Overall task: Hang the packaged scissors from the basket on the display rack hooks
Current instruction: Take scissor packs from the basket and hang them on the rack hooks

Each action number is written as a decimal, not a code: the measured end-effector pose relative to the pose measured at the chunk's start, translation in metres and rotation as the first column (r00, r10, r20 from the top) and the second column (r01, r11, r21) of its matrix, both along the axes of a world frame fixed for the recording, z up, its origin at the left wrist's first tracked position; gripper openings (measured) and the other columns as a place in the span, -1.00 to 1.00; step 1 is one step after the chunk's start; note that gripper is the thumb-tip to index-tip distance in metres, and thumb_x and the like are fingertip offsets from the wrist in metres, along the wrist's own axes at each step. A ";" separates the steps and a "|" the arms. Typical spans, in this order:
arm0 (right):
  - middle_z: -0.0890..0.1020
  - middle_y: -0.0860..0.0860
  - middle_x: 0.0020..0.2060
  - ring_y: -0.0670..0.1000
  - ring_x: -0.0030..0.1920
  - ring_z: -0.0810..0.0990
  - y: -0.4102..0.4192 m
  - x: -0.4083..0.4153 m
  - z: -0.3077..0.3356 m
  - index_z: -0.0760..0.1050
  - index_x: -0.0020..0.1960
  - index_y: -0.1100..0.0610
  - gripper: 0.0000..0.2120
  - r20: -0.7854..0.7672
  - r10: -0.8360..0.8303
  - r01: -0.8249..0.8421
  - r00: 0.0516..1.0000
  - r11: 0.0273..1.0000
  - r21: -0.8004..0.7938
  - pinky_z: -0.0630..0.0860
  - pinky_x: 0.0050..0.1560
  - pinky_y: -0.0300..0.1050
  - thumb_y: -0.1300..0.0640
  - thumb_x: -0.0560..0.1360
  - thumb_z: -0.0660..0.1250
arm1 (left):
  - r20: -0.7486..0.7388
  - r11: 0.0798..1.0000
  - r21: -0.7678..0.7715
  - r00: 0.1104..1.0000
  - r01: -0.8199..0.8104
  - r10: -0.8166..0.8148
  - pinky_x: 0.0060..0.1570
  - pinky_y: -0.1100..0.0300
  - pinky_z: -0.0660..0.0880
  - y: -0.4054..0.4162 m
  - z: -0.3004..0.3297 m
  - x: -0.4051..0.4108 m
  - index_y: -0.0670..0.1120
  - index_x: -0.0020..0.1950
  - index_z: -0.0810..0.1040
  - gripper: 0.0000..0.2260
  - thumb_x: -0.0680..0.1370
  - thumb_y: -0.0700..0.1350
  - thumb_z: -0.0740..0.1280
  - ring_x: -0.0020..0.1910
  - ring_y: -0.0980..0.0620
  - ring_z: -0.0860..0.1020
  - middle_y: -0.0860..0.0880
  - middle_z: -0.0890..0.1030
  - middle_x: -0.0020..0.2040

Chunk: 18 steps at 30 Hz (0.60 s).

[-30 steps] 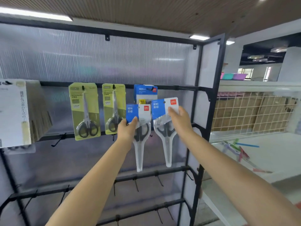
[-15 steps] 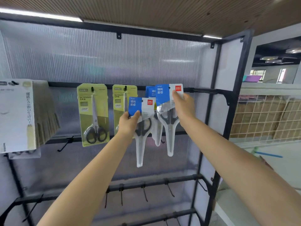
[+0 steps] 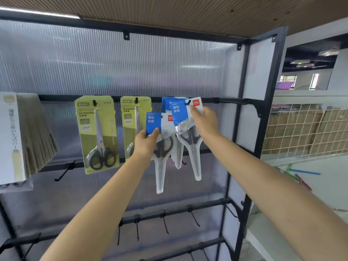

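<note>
Right hand [image 3: 204, 122] pinches a blue scissors pack [image 3: 185, 117] at the hook [image 3: 186, 103]; left hand [image 3: 146, 143] grips another pack [image 3: 160, 129] just below.

Two packaged scissors, each with a blue-and-white card above a clear blade sleeve, hang blades down near the right end of the display rack [image 3: 244, 113] top rail. The right pack [image 3: 185, 132] has its card hole at a hook [image 3: 187, 103]; the left pack [image 3: 161, 146] sits lower, off the hooks. More blue packs [image 3: 166, 103] hang behind.

At the left edge of the frame hangs a thick stack of white booklets [image 3: 11, 138]. At right, cardboard boxes [image 3: 301, 129] sit behind white wire mesh [image 3: 282, 132].
</note>
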State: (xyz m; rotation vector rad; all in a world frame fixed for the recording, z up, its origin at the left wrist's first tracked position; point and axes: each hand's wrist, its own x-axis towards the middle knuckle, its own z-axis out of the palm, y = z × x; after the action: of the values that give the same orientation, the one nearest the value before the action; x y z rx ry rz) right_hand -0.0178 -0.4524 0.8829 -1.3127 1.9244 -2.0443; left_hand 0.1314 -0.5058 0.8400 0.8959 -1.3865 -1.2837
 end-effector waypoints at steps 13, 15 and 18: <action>0.61 0.08 -0.07 -0.01 -0.12 0.56 -0.031 -0.012 0.001 0.49 -0.02 0.22 -0.74 -0.102 -0.047 0.057 0.994 0.994 0.089 0.36 -0.39 -0.35 0.02 0.59 0.21 | 0.004 0.999 0.004 0.999 0.047 -0.047 0.14 -0.12 0.51 -0.012 -0.013 0.007 -0.10 0.08 0.47 -0.85 0.58 -0.05 0.27 0.07 -0.11 0.59 -0.11 0.61 0.07; 0.63 0.08 -0.07 0.01 -0.12 0.58 -0.033 -0.014 0.001 0.48 -0.06 0.19 -0.74 -0.139 -0.064 0.079 0.988 0.991 0.109 0.38 -0.34 -0.27 -0.01 0.58 0.21 | 0.017 0.998 0.002 0.998 0.055 -0.055 0.14 -0.12 0.51 -0.015 -0.014 0.007 -0.10 0.10 0.48 -0.83 0.58 -0.04 0.27 0.07 -0.10 0.59 -0.11 0.61 0.07; 0.62 0.05 -0.13 0.01 -0.17 0.56 -0.034 -0.019 0.000 0.48 -0.10 0.19 -0.69 -0.212 -0.096 0.128 0.973 0.981 0.144 0.33 -0.38 -0.25 -0.06 0.57 0.22 | 0.024 0.997 0.000 0.997 0.072 -0.072 0.12 -0.12 0.52 -0.017 -0.013 0.005 -0.09 0.12 0.49 -0.81 0.58 -0.03 0.28 0.06 -0.10 0.59 -0.10 0.62 0.07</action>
State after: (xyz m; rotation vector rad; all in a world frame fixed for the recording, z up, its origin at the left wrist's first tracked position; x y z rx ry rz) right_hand -0.0368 -0.4868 0.8834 -1.4573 2.2427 -1.8199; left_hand 0.1362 -0.5228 0.8265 0.8697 -1.4492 -1.3304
